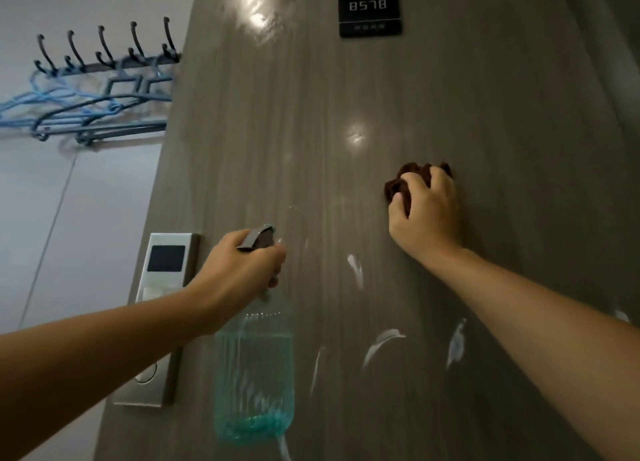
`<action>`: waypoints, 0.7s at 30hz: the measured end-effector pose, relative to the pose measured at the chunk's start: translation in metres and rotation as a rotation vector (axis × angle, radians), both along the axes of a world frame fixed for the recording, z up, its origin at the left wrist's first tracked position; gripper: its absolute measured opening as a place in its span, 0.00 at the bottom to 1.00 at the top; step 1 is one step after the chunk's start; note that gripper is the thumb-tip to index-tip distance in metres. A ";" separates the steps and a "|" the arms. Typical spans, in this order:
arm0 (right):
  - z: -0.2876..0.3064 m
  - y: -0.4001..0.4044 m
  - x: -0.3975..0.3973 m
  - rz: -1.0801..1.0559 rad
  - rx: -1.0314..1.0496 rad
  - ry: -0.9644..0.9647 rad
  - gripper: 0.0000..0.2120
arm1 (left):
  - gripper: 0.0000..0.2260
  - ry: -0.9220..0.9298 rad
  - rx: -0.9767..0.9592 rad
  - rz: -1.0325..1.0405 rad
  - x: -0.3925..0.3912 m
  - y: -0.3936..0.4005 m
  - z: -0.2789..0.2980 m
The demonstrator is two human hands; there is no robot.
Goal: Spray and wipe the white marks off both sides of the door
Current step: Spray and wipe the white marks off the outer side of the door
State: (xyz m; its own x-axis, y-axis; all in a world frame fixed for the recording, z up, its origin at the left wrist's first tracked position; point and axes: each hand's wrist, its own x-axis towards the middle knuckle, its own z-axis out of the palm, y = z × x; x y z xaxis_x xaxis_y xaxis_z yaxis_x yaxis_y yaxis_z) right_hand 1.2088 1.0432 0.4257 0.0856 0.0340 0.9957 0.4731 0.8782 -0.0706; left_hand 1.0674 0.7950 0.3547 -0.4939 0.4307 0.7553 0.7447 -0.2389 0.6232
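Against the grey-brown wood-grain door (pixel 346 96), the right hand (pixel 424 214) reaches up with its fingers curled round a crumpled dark brown cloth (pixel 403 183), pressing it to the panel above the white smeared marks (pixel 381 346) lower down. At left, the left hand (pixel 239 277) grips the grey trigger head of a clear plastic spray bottle (pixel 254 374) holding a little blue-green liquid, nozzle close to the door; its fingers hide the trigger. A silver card lock (pixel 162 287) sits partly behind that forearm.

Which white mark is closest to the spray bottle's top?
The thin faint streak right beside the spray bottle nozzle, by the left hand. The other white marks sit lower or farther right.
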 end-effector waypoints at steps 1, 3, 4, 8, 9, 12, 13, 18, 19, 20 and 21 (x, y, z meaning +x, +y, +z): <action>0.002 -0.005 -0.005 0.009 0.006 0.005 0.20 | 0.07 -0.010 0.003 -0.008 -0.003 -0.003 0.001; 0.007 -0.016 -0.022 0.047 0.045 -0.018 0.21 | 0.06 -0.047 0.016 -0.022 -0.010 -0.008 0.002; 0.011 -0.023 -0.032 0.061 0.073 -0.052 0.21 | 0.06 -0.068 0.022 -0.032 -0.013 -0.012 0.002; 0.023 -0.058 -0.080 0.099 0.220 -0.219 0.17 | 0.05 -0.134 0.025 -0.056 -0.026 -0.022 -0.002; 0.019 -0.067 -0.089 0.111 0.260 -0.280 0.16 | 0.04 -0.144 0.027 -0.055 -0.028 -0.025 -0.005; -0.010 -0.081 -0.103 0.132 0.456 -0.601 0.14 | 0.04 -0.136 0.019 -0.037 -0.035 -0.025 -0.013; -0.017 -0.080 -0.102 0.112 0.522 -0.741 0.14 | 0.03 -0.125 0.013 -0.036 -0.036 -0.026 -0.015; 0.040 -0.073 -0.102 0.054 0.473 -0.535 0.13 | 0.03 -0.133 -0.005 -0.049 -0.044 -0.028 -0.013; 0.055 -0.075 -0.107 0.058 0.399 -0.404 0.13 | 0.03 -0.141 0.002 -0.059 -0.045 -0.028 -0.012; 0.062 -0.080 -0.113 0.061 0.337 -0.325 0.13 | 0.04 -0.149 0.009 -0.071 -0.047 -0.029 -0.012; 0.061 -0.085 -0.122 0.064 0.320 -0.309 0.13 | 0.04 -0.152 0.012 -0.078 -0.049 -0.028 -0.012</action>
State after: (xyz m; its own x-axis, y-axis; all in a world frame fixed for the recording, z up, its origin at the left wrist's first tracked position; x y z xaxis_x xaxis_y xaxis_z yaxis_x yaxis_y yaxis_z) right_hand 1.0872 0.9581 0.4872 -0.2097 -0.2844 0.9355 0.3734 0.8609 0.3455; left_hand 1.0189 0.7668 0.3429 -0.5683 0.4637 0.6797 0.6206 -0.3008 0.7241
